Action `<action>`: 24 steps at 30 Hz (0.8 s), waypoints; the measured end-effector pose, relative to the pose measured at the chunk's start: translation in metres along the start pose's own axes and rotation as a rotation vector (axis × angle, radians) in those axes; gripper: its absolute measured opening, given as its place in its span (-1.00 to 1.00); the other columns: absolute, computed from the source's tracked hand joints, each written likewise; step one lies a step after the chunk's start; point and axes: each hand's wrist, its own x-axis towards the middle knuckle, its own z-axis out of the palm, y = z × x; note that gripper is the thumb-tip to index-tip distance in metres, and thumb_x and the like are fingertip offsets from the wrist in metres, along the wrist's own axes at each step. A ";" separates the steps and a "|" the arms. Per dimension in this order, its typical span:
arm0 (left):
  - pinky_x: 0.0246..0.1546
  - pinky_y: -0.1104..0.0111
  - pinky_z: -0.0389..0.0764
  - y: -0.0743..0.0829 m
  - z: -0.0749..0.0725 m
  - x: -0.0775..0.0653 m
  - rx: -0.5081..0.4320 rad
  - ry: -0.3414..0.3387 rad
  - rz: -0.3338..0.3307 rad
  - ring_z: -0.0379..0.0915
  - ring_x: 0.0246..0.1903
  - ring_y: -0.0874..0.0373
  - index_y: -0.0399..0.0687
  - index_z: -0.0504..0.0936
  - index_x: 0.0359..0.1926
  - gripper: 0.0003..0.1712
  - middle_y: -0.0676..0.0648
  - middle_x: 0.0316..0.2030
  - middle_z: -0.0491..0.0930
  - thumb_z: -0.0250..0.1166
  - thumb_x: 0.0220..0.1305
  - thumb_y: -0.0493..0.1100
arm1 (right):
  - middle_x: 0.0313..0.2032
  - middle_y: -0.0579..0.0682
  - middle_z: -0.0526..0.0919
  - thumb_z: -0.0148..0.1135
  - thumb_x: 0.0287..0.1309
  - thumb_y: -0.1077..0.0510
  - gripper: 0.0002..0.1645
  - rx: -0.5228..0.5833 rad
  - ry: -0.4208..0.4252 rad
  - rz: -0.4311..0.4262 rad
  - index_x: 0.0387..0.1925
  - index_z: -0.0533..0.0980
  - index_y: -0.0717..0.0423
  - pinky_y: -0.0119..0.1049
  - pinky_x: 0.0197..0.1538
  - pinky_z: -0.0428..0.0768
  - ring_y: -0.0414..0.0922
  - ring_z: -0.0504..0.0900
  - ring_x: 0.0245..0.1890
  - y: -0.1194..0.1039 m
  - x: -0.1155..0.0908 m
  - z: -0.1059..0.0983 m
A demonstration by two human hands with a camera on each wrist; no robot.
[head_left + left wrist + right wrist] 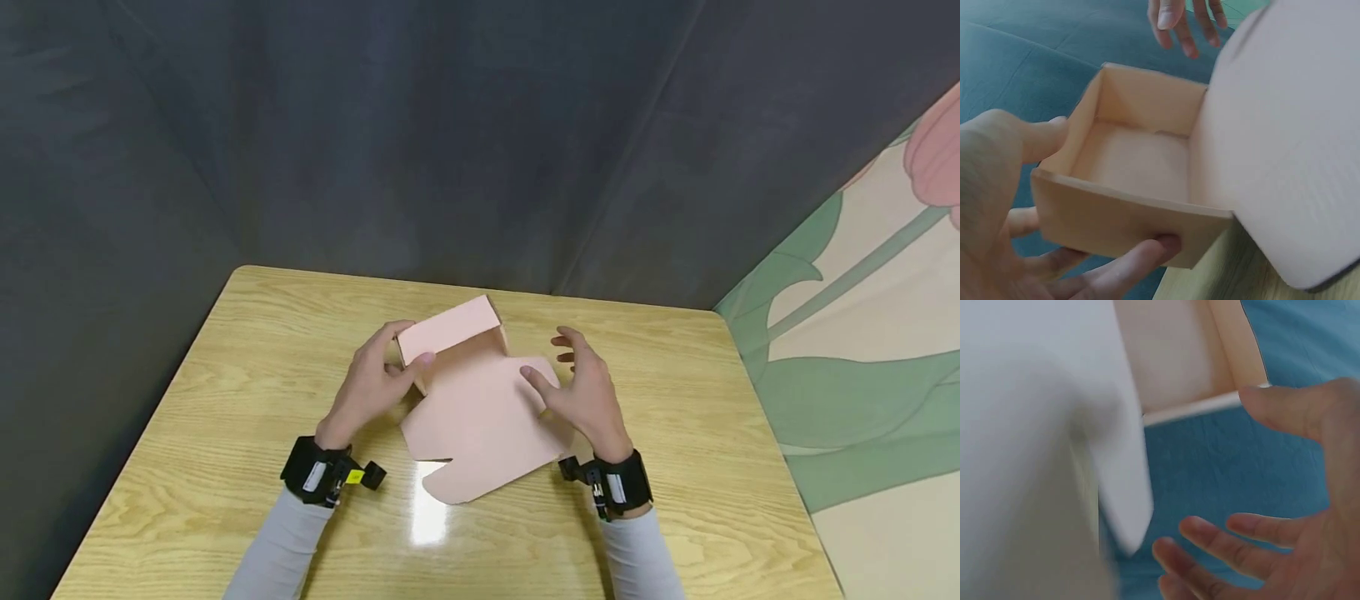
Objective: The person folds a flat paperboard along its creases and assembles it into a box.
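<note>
A pink cardboard box (450,327) with its lid flap (480,425) folded out toward the person stands tilted over the table. My left hand (375,377) grips the box's left end, thumb at the upper rim and fingers along the outer wall. In the left wrist view the box's inside (1135,150) shows bare cardboard walls and floor. My right hand (588,396) is spread beside the lid's right edge, its fingers apart and holding nothing. In the right wrist view the thumb of the right hand (1297,506) appears near the box rim; whether it touches is unclear.
The wood-grain table (262,358) lies under the box. Dark cloth (450,150) hangs behind the table's far edge, and a flower-patterned fabric (862,375) borders the right side. Each wrist carries a black camera band (318,472).
</note>
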 end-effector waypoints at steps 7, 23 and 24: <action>-0.53 0.25 0.73 0.000 -0.002 0.003 -0.171 0.165 -0.042 0.68 -0.52 -0.18 -0.11 0.39 0.44 -0.37 -0.31 0.27 0.50 0.39 0.51 -0.03 | 0.36 0.27 0.55 0.54 0.26 -0.15 0.09 0.053 -0.016 0.086 0.59 0.21 0.18 0.16 0.23 0.60 0.28 0.58 0.29 0.006 0.003 -0.010; -0.27 0.23 0.83 -0.006 0.002 0.010 -0.493 0.278 -0.213 0.75 -0.17 -0.24 -0.13 0.25 0.49 -0.36 -0.31 0.31 0.26 0.23 0.61 0.02 | -0.12 0.05 0.84 0.42 0.42 0.12 -0.69 0.384 -0.691 0.036 0.08 0.68 0.19 -0.19 -0.08 0.73 0.04 0.78 -0.15 0.015 0.001 0.002; -0.26 0.25 0.83 -0.006 0.003 0.011 -0.507 0.275 -0.219 0.74 -0.12 -0.28 -0.13 0.24 0.50 -0.36 -0.32 0.31 0.25 0.23 0.61 0.02 | -0.12 0.04 0.84 0.41 0.42 0.14 -0.72 0.393 -0.726 0.014 0.07 0.69 0.16 -0.19 -0.09 0.74 0.08 0.77 -0.15 0.014 0.001 0.003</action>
